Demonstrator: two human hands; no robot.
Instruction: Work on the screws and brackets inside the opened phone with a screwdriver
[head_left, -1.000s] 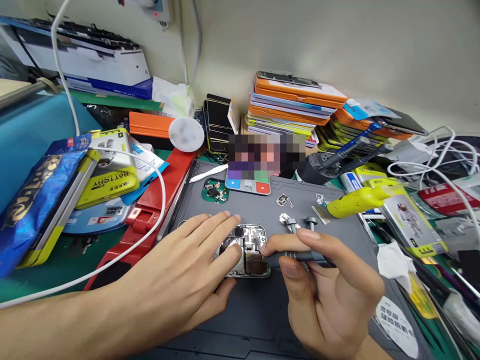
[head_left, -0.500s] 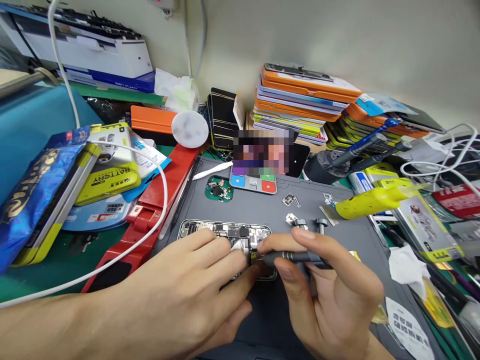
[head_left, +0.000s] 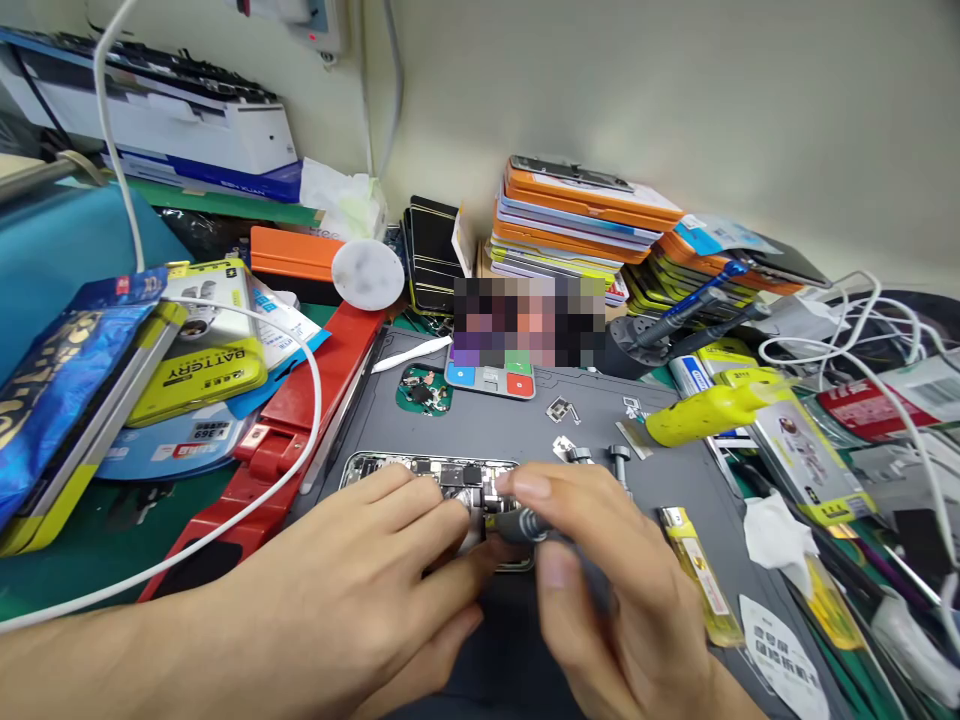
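Note:
An opened smartphone [head_left: 431, 468] with its inner board exposed lies on the dark grey work mat [head_left: 487, 428]. My left hand [head_left: 390, 570] is closed over its near side, fingers curled onto the frame and inner parts; the fingertips are partly hidden. In my right hand [head_left: 622, 570] is a dark grey screwdriver [head_left: 523, 525], held between thumb and fingers, its front end pointing left into the phone. The driver's tip is hidden by the left fingers. Small metal shield pieces [head_left: 562, 410] lie beyond the phone.
More screwdrivers [head_left: 619, 460] lie just beyond my right hand. A yellow bottle [head_left: 697, 415] and a yellow lighter [head_left: 701, 580] are on the right. A white cable [head_left: 315, 400] loops across the left, over a red clamp-like tool [head_left: 277, 440]. Stacked orange cases [head_left: 585, 220] stand behind.
The view has shifted slightly, so the scene sits further left. My right fingers have shifted around the screwdriver, and its rear part is now hidden. My left hand stays on the phone.

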